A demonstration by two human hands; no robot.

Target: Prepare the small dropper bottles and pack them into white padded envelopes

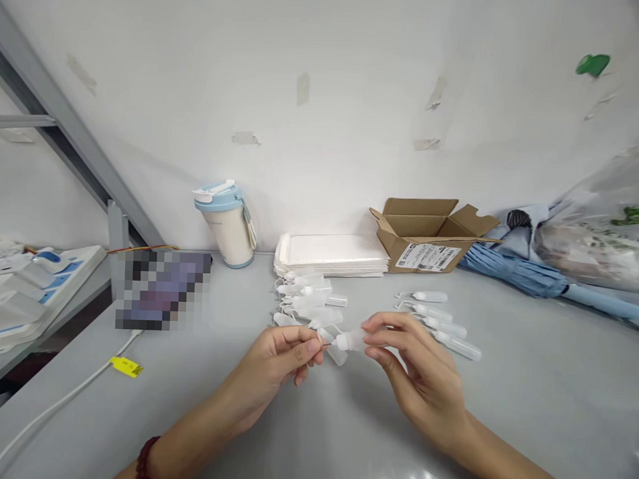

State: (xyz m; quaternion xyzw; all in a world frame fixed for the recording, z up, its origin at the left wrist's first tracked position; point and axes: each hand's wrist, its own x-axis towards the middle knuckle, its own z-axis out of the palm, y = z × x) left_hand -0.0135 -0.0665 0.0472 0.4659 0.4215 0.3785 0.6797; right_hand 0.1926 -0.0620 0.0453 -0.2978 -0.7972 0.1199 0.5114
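My right hand (417,365) grips a small translucent squeeze bottle (354,340) between thumb and fingers, its narrow nozzle facing left. Thumb and forefinger of my left hand (289,354) are pinched together right at the nozzle's thin, needle-like tip; what they hold there is too small to make out. Behind my left hand lies a pile of similar squeeze bottles (311,305) with thin tips and caps, one partly hidden below the held bottle. Several more squeeze bottles (455,344) lie in a loose row beyond my right hand.
Along the wall stand a cup with a blue lid (225,226), a stack of white padded envelopes (332,254) and an open cardboard box (429,240). A folded blue umbrella (517,271) lies at right. On the left are a blurred-out phone (165,290) and its white cable (67,396).
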